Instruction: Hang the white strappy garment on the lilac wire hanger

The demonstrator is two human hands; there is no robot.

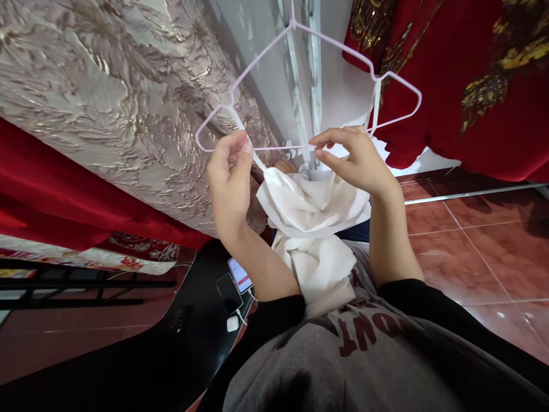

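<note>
Hanging a white garment (313, 206)
Left hand (229, 171) pinches its strap (244, 134); right hand (355, 157) pinches the hanger (309, 86) bar.

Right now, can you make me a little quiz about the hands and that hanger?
1. True or false: the left hand and the right hand are both up at the hanger.
2. What lies on the black surface? A a cup, B a phone, C a shoe.
3. Fill in: the white garment hangs from the hanger by thin ___.
Key: 1 true; 2 B; 3 straps.
</note>
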